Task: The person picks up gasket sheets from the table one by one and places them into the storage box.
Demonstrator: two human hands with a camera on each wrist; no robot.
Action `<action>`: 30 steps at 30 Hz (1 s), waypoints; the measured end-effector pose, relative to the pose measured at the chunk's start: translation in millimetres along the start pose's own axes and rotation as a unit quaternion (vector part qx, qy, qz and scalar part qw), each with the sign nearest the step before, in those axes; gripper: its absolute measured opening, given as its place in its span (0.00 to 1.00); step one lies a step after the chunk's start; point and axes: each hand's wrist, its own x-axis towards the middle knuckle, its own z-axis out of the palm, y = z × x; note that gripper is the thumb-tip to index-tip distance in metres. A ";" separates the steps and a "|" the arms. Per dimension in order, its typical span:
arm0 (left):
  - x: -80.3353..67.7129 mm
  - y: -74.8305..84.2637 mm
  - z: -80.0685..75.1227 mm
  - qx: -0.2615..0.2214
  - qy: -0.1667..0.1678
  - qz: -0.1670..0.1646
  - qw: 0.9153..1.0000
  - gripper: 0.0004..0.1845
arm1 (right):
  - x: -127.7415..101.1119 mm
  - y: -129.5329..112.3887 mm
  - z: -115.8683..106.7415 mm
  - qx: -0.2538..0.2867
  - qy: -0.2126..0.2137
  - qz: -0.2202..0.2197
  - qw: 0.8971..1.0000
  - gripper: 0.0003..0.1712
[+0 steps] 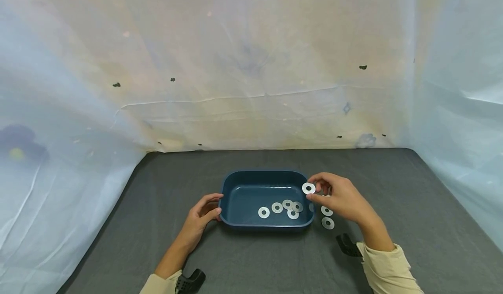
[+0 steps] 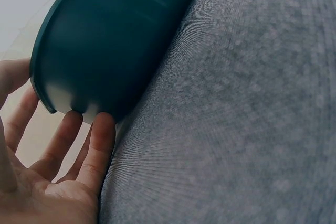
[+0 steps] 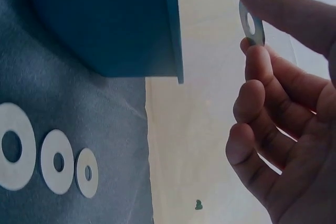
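Observation:
A dark blue rectangular tray (image 1: 243,185) lies on the grey cloth with several flat metal washers (image 1: 263,212) in it, some overlapping. My left hand (image 1: 198,219) holds the tray's left end. In the left wrist view, its thumb and forefinger reach the rim and other fingertips (image 2: 103,124) touch the outer wall. Between thumb and forefinger, my right hand (image 1: 339,198) pinches one washer (image 3: 252,24) by its edges, raised at the tray's right rim. Three more washers (image 3: 57,161) lie in a row on the cloth, beside the tray's right end.
A grey cloth (image 1: 177,171) covers the table. Pale printed sheeting (image 1: 251,123) stands behind it and along both sides. Black wrist devices (image 1: 190,281) show by both cuffs.

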 end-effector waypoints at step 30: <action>-0.5 -1.2 -0.7 0.011 0.004 -0.004 1.000 0.22 | 0.5 5.9 19.4 -0.019 0.006 -0.003 1.000 0.17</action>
